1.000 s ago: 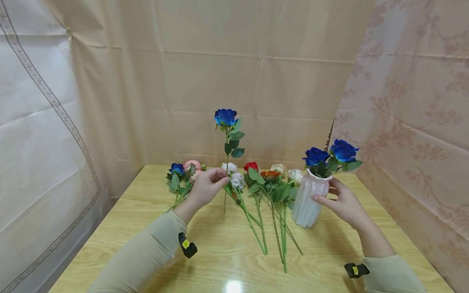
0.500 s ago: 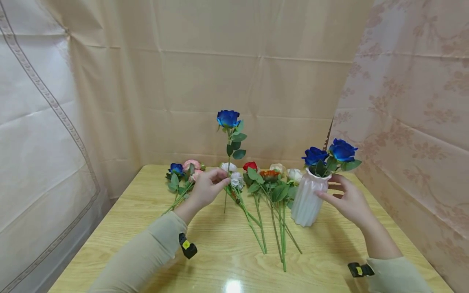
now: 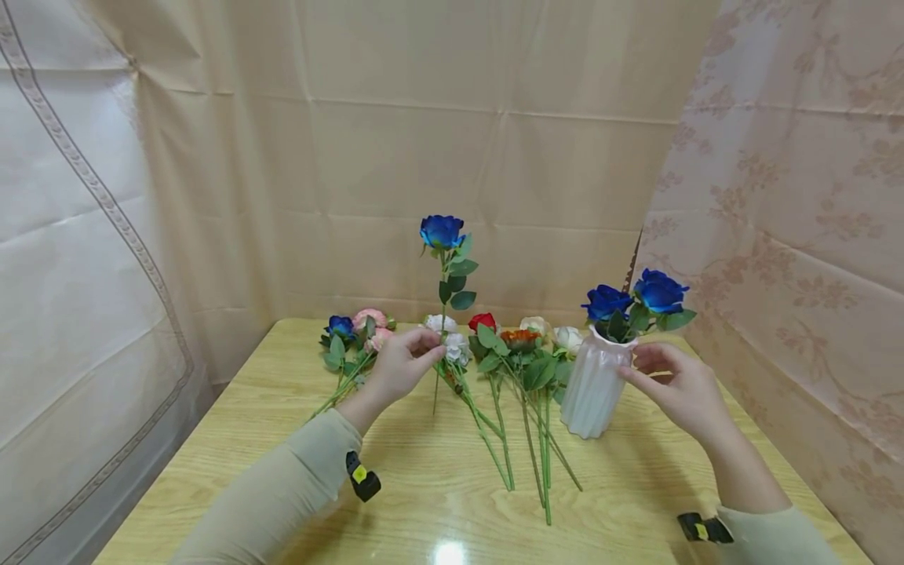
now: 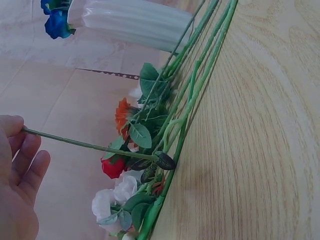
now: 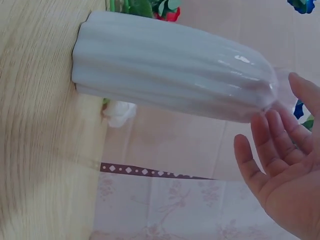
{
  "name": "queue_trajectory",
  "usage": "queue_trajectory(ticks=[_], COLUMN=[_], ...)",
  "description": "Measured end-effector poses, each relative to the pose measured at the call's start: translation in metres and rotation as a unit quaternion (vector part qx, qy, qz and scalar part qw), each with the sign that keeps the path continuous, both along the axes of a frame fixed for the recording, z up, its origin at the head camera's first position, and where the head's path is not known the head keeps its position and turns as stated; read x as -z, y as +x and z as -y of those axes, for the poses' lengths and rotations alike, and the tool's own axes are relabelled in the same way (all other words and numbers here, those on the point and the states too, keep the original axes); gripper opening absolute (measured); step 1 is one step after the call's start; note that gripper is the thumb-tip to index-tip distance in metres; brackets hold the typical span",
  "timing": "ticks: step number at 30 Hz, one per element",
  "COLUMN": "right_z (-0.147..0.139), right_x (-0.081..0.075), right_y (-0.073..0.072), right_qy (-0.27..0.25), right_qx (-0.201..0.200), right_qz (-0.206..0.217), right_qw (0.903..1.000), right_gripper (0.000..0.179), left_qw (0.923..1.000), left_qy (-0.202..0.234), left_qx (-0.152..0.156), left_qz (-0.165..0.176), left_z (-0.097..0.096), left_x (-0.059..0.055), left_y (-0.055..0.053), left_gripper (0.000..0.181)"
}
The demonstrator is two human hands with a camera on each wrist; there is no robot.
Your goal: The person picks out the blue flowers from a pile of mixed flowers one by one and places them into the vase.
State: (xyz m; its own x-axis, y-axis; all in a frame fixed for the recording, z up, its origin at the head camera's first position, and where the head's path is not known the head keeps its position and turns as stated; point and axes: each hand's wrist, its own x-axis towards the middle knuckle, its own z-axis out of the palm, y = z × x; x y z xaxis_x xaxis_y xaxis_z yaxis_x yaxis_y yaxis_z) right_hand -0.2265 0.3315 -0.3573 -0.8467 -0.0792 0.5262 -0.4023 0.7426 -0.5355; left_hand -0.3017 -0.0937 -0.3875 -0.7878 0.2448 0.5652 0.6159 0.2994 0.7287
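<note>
- Left hand (image 3: 404,362): thumb and fingertips brought together in a pinch on the stem of a single blue rose (image 3: 442,232); the bloom is uppermost and the leaves lie above the grip.
- Position: the rose is near upright over the table (image 3: 424,471), just beside the white flowers (image 3: 457,348) and well apart from the vase (image 3: 596,392). From here I cannot tell whether the stem's tip touches the wood.
- Handling, rose: probably artificial and light; the thin stem looks stiff yet bendable, the petals soft and easily creased. Best held on the bare stem below the leaves, as the pinch now has it.
- Right hand (image 3: 679,390): fingers parted and loosely curved at the vase's upper part, with no firm grip to be seen; whether a fingertip touches it is unclear.
- Handling, vase: white, glossy, ribbed, standing with two blue roses (image 3: 661,291) in its mouth. Likely rigid, somewhat slippery and, if ceramic, fragile. The narrowed neck should steady best; the top-heavy blooms could favour tipping.
</note>
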Motion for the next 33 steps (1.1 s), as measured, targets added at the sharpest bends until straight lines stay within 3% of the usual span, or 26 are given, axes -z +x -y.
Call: queue_trajectory(ticks=[12, 20, 27, 33], right_z=[0.02, 0.037, 0.054, 0.066], right_x=[-0.006, -0.009, -0.012, -0.014], right_y=[0.009, 0.009, 0.006, 0.003], right_qy=[-0.017, -0.035, -0.071, -0.085], right_qx=[-0.057, -0.095, -0.138, -0.164], right_qz=[-0.05, -0.057, -0.044, -0.022], right_qw=[0.997, 0.9932, 0.9869, 0.9826], right_gripper=[0.023, 0.032, 0.038, 0.037], left_qw=[0.9999, 0.9995, 0.9996, 0.9993], left_qy=[0.004, 0.016, 0.009, 0.003], left_qx=[0.002, 0.025, 0.023, 0.019], left_qz=[0.014, 0.009, 0.012, 0.034], left_z=[-0.003, -0.007, -0.001, -0.002], left_x=[-0.001, -0.024, 0.004, 0.006], left_y=[0.006, 0.032, 0.007, 0.008], left_gripper=[0.009, 0.005, 0.006, 0.007])
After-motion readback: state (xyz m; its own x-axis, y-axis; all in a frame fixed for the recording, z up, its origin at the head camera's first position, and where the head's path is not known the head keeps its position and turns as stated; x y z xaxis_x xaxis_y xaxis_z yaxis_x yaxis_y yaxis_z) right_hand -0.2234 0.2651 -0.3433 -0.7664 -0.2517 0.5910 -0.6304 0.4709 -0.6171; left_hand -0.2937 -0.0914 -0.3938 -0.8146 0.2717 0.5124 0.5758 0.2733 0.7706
